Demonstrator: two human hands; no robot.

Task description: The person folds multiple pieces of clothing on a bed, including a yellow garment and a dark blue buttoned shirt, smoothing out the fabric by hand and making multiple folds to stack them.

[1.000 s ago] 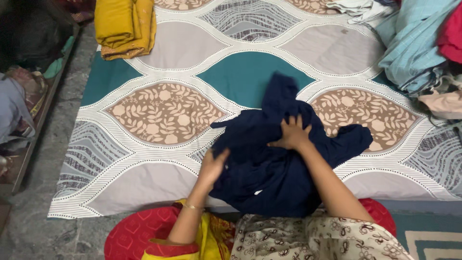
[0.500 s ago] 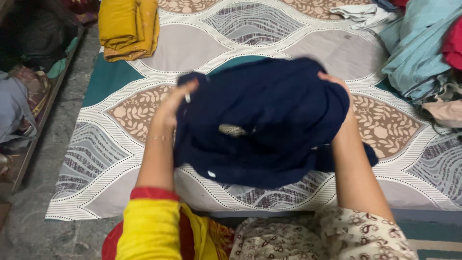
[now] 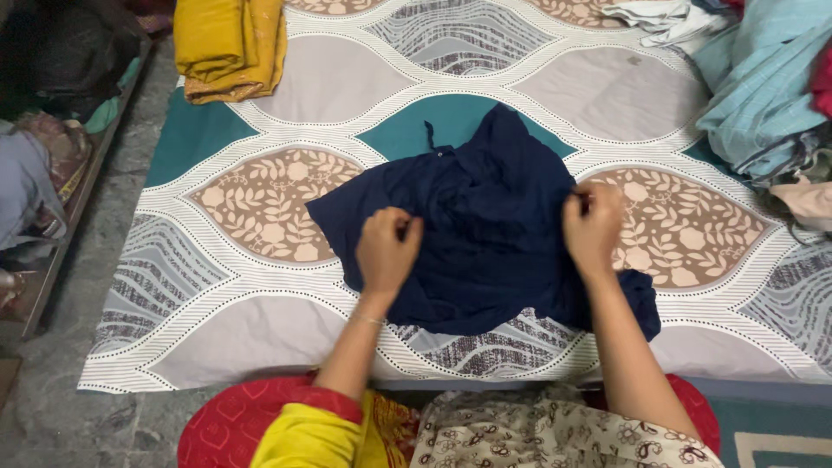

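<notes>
A dark navy garment (image 3: pixel 485 234) is gripped at two places by both hands on a patterned bedsheet (image 3: pixel 329 82).

The garment is spread crumpled on the bedsheet, and it lies under and between the two hands. The left hand (image 3: pixel 387 250) is closed, and a fold of the cloth is pinched in its fingers (image 3: pixel 400 227) near the garment's left part. The right hand (image 3: pixel 593 225) is also closed on the cloth at the right edge; its fingers seem to be clenched on a small fold, but this is partly hidden. Far beyond the left fingers, folded mustard-yellow cloth (image 3: pixel 230 43) is seen. Beyond and to the right of the right fingers, a pile of light blue clothes (image 3: pixel 763 78) is lying.
</notes>
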